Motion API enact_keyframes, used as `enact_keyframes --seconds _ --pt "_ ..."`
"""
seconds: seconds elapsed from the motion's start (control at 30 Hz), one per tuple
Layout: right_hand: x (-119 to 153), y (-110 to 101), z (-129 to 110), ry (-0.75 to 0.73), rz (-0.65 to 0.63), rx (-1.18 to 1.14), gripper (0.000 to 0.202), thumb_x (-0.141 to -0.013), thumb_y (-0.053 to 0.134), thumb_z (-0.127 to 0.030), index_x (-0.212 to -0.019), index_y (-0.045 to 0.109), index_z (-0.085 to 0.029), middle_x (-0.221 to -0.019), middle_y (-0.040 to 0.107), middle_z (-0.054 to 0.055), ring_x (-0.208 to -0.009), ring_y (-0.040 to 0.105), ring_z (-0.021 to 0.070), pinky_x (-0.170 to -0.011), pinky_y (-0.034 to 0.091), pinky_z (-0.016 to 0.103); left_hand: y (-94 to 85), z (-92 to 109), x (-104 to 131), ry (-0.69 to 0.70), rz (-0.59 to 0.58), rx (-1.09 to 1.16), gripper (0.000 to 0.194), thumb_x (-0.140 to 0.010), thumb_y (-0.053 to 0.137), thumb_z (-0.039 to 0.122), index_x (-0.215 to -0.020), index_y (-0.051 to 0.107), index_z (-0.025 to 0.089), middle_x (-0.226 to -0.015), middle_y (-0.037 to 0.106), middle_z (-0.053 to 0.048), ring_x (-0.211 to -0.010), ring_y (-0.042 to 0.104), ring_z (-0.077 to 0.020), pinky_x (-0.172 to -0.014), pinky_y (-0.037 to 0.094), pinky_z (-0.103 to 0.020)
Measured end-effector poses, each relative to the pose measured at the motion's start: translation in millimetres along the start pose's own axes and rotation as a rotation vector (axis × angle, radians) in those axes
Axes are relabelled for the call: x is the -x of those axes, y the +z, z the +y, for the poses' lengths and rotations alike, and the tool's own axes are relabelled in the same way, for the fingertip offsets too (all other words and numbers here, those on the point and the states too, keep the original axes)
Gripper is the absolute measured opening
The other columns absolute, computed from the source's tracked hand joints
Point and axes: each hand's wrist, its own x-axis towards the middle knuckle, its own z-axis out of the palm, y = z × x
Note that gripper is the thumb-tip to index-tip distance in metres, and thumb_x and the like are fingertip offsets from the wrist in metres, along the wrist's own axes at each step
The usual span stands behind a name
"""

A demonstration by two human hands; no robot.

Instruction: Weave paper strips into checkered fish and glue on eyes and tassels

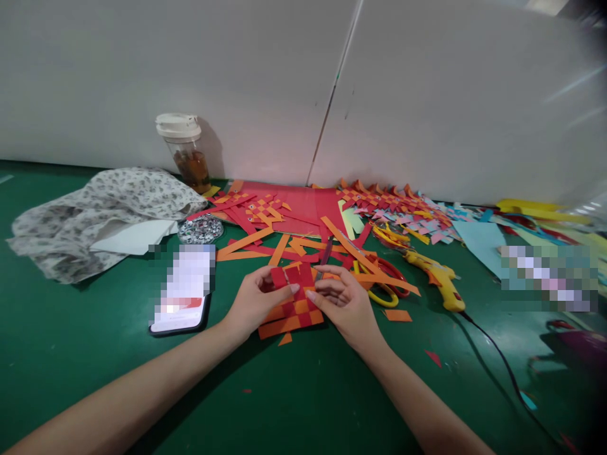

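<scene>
A woven piece of red and orange paper strips [294, 309] is held between my two hands, just above the green table [227, 404]. My left hand [256, 300] pinches its upper left part, the thumb lying on the red strips. On the other side, my right hand [346, 303] grips the right edge with thumb and fingers. The weave forms a checkered pattern, with loose strip ends at the left and bottom. Beyond the hands lie loose orange strips [246, 243] and red strips. Scissors with yellow handles [389, 297] rest right of my right hand, partly under an orange strip.
A phone [183, 291] lies at the left, near a patterned cloth [109, 208] and a lidded cup [190, 155]. On the right are a yellow glue gun [439, 278] with a black cord, blue paper [484, 246] and many paper scraps. A wall [237, 82] stands behind.
</scene>
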Motion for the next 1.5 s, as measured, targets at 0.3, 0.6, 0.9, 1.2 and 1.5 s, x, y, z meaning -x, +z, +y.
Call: enact_keyframes --seconds 0.3,0.6,0.9,1.2,1.5 --pt "2 4 2 0.021 -0.006 -0.02 0.042 -0.067 0.075 -0.039 -0.101 0.056 -0.022 -0.066 0.06 -0.004 -0.059 0.06 0.0127 -0.055 0.05 0.025 -0.2 -1 1 0.027 -0.063 -0.015 0.024 -0.066 0.077 0.029 -0.082 0.064 0.017 -0.086 0.072 -0.004 -0.081 0.067 -0.0194 -0.078 0.052 -0.033" --pt "-6 -7 3 0.055 0.134 -0.082 0.047 -0.059 0.08 -0.037 -0.097 0.057 -0.021 -0.066 0.059 -0.004 -0.062 0.061 0.0131 -0.061 0.051 0.026 -1.7 -2 -2 0.049 0.022 -0.018 0.03 -0.069 0.073 0.033 -0.093 0.063 0.018 -0.091 0.069 -0.005 -0.093 0.064 -0.0201 -0.083 0.051 -0.032" --pt "-8 -9 8 0.1 0.044 -0.104 0.052 -0.062 0.079 -0.039 -0.104 0.053 -0.022 -0.081 0.071 0.003 -0.077 0.07 0.0205 -0.071 0.055 0.033 -3.2 -6 -5 0.035 -0.034 -0.033 0.034 -0.062 0.078 0.028 -0.089 0.061 0.018 -0.074 0.069 0.0 -0.076 0.067 -0.0176 -0.08 0.051 -0.033" --pt "-5 -2 2 0.113 -0.024 -0.118 0.054 -0.062 0.08 -0.036 -0.108 0.054 -0.023 -0.087 0.073 0.004 -0.077 0.071 0.0221 -0.071 0.058 0.036 -3.3 -9 -4 0.056 -0.162 -0.148 0.033 -0.065 0.077 0.028 -0.093 0.062 0.019 -0.076 0.073 -0.002 -0.075 0.069 -0.0194 -0.077 0.05 -0.034" --pt "-4 -4 -1 0.105 0.009 -0.13 0.051 -0.062 0.08 -0.033 -0.105 0.055 -0.024 -0.082 0.072 0.004 -0.074 0.071 0.0227 -0.068 0.059 0.037 -5.1 -11 -4 0.079 -0.158 -0.179 0.031 -0.068 0.075 0.033 -0.091 0.062 0.017 -0.082 0.073 -0.005 -0.079 0.068 -0.0212 -0.075 0.049 -0.034"
